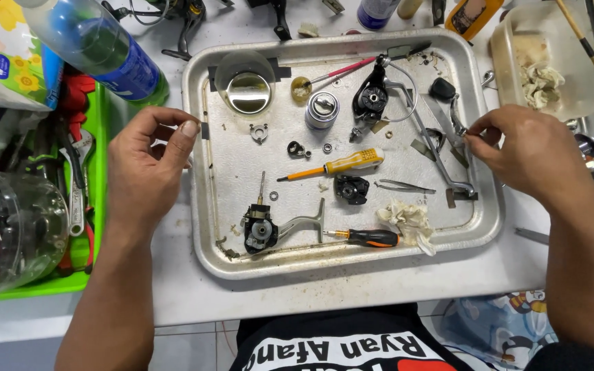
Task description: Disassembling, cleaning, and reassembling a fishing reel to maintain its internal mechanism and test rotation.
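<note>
A white surface [352, 292] carries a shallow metal tray [342, 264] with clutter on both sides of it. Well to the left of the tray sit a green bin [97, 227] of tools and a blue bottle [104, 48] lying on its side.

The left hand [147, 168] rests at the tray's left rim, fingers loosely curled and apart. Its forefinger tip touches a strip of dark tape on the rim, and it holds nothing.

Inside the tray lies a fishing reel in pieces. The reel body [262, 230] is near the front rim, a silver spool [322, 110] lies toward the back, and a yellow screwdriver [342, 163] lies across the middle. A black-and-orange screwdriver [369, 238] lies beside a crumpled rag [410, 220], and the rotor with its bail wire [372, 96] is at the back right. Small washers and screws lie loose between them.

The right hand [524, 154] hovers over the tray's right rim with thumb and forefinger pressed together. What they pinch is too small to tell.

The work looks to be mid-strip-down, with the parts laid out and no tool in use. With so many tiny pieces loose, any next handling calls for a level tray and a fine fingertip grip.
</note>
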